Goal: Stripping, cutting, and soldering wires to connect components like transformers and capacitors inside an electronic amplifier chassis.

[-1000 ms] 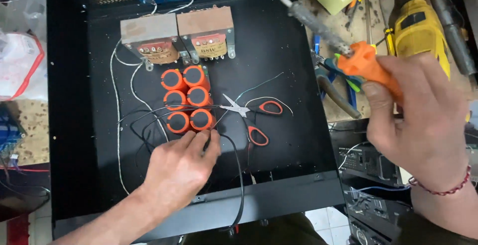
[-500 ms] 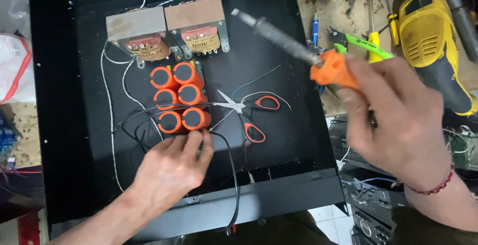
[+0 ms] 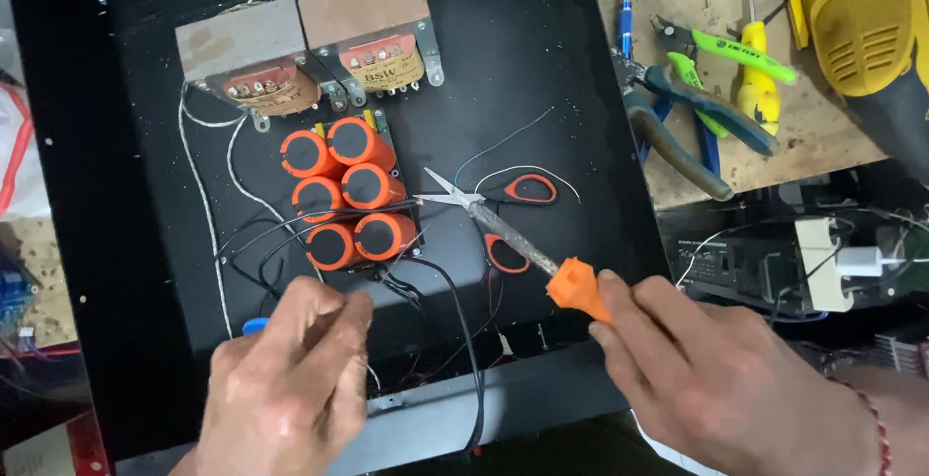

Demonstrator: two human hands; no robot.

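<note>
A: What is gripped by the right hand [image 3: 721,389]?

B: A soldering iron [image 3: 542,268] is held by its orange handle, the fingers wrapped tightly around it. Its metal shaft is pointed up and to the left, with the tip brought close to the blades of the orange-handled scissors [image 3: 494,210] lying on the floor of the black metal chassis [image 3: 116,273].

A: And the left hand [image 3: 290,379]?

B: It is placed low in the chassis, just below the cluster of six orange capacitors [image 3: 344,195]. The fingers are curled and pressed together near the black wires [image 3: 435,287]; whether a wire is actually pinched cannot be told. A small blue object [image 3: 254,325] is seen at the knuckles.

A: Are any labels visible?

B: A pale yellow rectangular label is carried on the front of the right transformer [image 3: 373,26], and a reddish-brown strip on the left transformer [image 3: 247,55]. Both are mounted side by side at the top of the chassis, above the capacitors.

A: What is laid outside the chassis?

B: On the workbench to the right, blue-handled pliers [image 3: 677,118], green-handled cutters [image 3: 735,45], a yellow screwdriver [image 3: 757,89] and a yellow drill [image 3: 871,21] are seen.
</note>
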